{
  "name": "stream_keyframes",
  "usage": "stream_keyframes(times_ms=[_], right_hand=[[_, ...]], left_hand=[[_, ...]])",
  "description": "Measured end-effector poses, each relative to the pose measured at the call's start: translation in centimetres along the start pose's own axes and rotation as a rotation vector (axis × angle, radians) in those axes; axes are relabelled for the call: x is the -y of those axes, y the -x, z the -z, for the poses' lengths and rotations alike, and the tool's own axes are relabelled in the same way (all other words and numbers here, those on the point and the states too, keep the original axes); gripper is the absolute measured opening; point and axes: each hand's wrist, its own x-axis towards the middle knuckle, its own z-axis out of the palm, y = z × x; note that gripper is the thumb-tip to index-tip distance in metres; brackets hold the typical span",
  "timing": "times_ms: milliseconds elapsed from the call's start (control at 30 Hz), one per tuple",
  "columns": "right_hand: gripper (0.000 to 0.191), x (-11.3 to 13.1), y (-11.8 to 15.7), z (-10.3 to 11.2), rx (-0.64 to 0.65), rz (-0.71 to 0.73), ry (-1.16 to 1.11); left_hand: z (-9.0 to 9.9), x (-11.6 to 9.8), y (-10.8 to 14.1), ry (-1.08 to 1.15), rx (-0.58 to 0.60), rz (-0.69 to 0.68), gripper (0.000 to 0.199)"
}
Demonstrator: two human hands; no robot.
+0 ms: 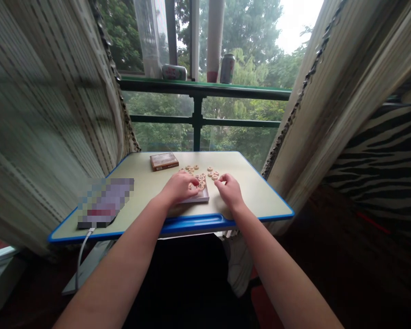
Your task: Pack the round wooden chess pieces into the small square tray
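Observation:
Several round wooden pieces (201, 184) lie in and over a shallow open box (202, 199) at the middle of the table. My left hand (181, 186) is over the left side of this box, its fingers curled near the pieces; what its fingertips hold, if anything, is hidden. To the right of the box, my right hand (229, 188) has thumb and index finger brought together beside a round piece (215, 177); whether something is between them is too small to tell. More loose pieces (210, 169) lie just behind my right hand, and others behind the box.
A brown box lid (164, 161) lies at the table's back left. A phone (106, 203) with a white cable (82, 251) is at the left. The table (256, 192) has a blue edge. Two cans (174, 72) are on the window ledge.

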Motion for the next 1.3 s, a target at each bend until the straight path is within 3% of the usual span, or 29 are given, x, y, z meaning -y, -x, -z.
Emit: stream_keyframes(times_ms=[233, 600, 933, 1300], right_hand=[[0.009, 0.2, 0.3, -0.2, 0.015, 0.010, 0.036], [0.010, 0.3, 0.4, -0.2, 0.053, 0.110, 0.118], [0.011, 0.5, 0.6, -0.2, 0.051, 0.117, 0.130], [0.010, 0.6, 0.5, -0.8, 0.139, 0.180, 0.166]], left_hand=[[-0.4, -0.2, -0.5, -0.091, 0.043, 0.072, 0.023], [-1.0, 0.2, -0.5, -0.044, 0.089, 0.096, 0.020], [-1.3, 0.1, -0.5, -0.010, 0.066, 0.100, 0.024], [-1.2, -0.1, -0.4, 0.002, 0.029, 0.123, 0.027]])
